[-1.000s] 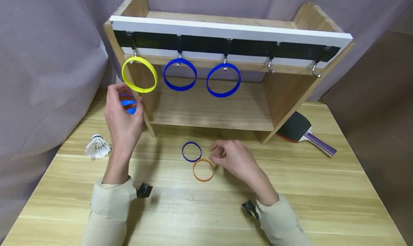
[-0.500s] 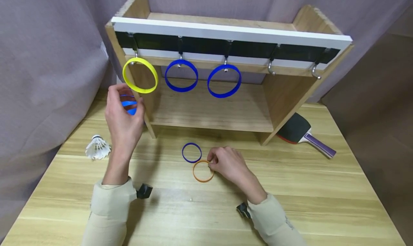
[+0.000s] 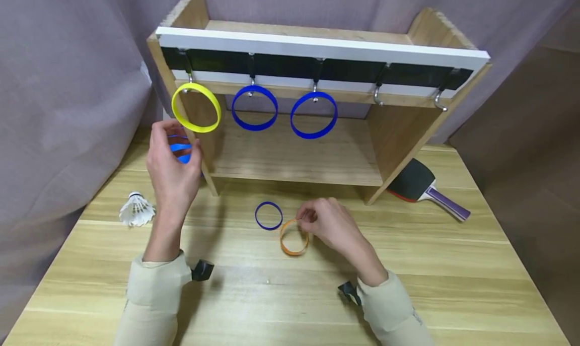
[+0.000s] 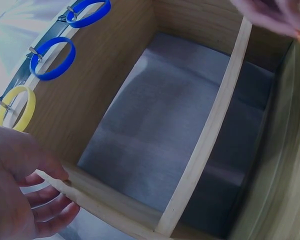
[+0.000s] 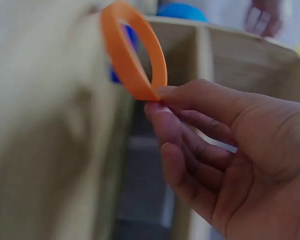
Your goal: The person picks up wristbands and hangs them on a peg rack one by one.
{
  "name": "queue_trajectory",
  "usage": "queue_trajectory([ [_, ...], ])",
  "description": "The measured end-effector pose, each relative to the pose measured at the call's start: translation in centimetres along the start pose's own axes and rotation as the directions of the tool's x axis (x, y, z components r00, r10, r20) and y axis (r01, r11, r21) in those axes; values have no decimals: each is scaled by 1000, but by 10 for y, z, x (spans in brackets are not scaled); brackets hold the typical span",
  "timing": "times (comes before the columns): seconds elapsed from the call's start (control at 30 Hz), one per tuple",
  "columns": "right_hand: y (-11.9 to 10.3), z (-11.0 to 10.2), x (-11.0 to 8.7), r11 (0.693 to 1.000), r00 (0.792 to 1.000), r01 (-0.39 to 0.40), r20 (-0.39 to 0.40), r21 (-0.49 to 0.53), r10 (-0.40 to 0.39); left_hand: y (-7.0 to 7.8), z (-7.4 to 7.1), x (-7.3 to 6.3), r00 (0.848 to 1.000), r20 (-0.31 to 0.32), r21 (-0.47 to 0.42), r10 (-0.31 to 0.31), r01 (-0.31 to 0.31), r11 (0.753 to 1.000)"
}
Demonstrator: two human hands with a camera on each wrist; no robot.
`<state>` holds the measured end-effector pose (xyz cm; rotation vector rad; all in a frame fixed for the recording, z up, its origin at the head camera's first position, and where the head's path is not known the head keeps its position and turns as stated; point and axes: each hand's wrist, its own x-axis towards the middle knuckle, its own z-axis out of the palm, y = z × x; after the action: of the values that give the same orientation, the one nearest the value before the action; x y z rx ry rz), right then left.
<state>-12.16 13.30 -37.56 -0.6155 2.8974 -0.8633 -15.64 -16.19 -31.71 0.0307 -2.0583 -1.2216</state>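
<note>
My right hand (image 3: 331,225) pinches an orange wristband (image 3: 293,253) by its edge between thumb and fingertips, tilted up off the table. The same orange wristband (image 5: 127,60) shows large in the right wrist view. Beside it a dark blue wristband (image 3: 269,228) lies flat on the table. My left hand (image 3: 174,164) holds the left side panel of a wooden shelf (image 3: 296,172), thumb and fingers on either side of the panel's edge. A yellow wristband (image 3: 196,130) and two blue wristbands, one left (image 3: 255,128) and one right (image 3: 314,136), hang from hooks along the shelf's front.
Two hooks at the right, an inner hook (image 3: 377,96) and an outer hook (image 3: 439,101), hold no band. A shuttlecock (image 3: 137,210) lies at left, a table tennis paddle (image 3: 446,203) at right. Behind my left hand is a partly hidden blue object (image 3: 181,148).
My right hand has come down to the orange wristband, pinched it and raised its edge, shifting it slightly right. The left hand stays on the shelf's side.
</note>
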Motion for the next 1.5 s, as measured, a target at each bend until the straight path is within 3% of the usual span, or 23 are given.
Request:
queue_trajectory([
  [0.07,-4,-17,-4,999,996,39,-81,24,-37,0,1,0,1000,1,5,8,-8,1000],
  [0.13,-11,-37,-8,993,977,101,-195,52,-89,-1,1,0,1000,-1,10,14,-14,1000],
  [0.17,-15,-46,-9,989,958,135,-262,65,-113,-1,2,0,1000,-3,12,16,-16,1000],
  [0.23,-25,-67,-12,974,893,216,-418,71,-168,-1,1,0,1000,-8,17,19,-18,1000],
  [0.3,-39,-88,-14,957,795,283,-573,58,-200,-1,1,0,1000,-9,14,15,-14,1000],
  [0.4,-60,-117,-16,949,602,316,-770,-15,-212,-1,0,0,1000,-7,19,13,-13,1000],
  [0.5,-72,-140,-15,958,426,275,-883,-80,-196,-2,0,-1,1000,-7,25,16,-15,1000],
  [0.57,-75,-149,-12,966,344,234,-920,-112,-190,-2,0,0,1000,-9,31,20,-20,999],
  [0.6,-74,-152,-10,969,316,212,-930,-124,-188,-2,0,0,1000,-9,32,22,-21,999],
  [0.63,-73,-154,-9,972,301,196,-935,-129,-185,-2,0,0,1000,-7,30,20,-20,999],
  [0.7,-70,-156,-6,975,294,170,-937,-143,-189,-2,0,0,1000,-5,26,19,-19,999],
  [1.1,-56,-156,-3,976,352,89,-911,-197,-216,-1,1,0,1000,-3,19,13,-13,1000],
  [1.37,-56,-156,-4,981,409,88,-892,-172,-193,-1,0,0,1000,-1,12,11,-11,1000],
  [1.5,-57,-156,-7,980,428,89,-882,-179,-200,-2,0,0,1000,-3,18,16,-16,1000],
])
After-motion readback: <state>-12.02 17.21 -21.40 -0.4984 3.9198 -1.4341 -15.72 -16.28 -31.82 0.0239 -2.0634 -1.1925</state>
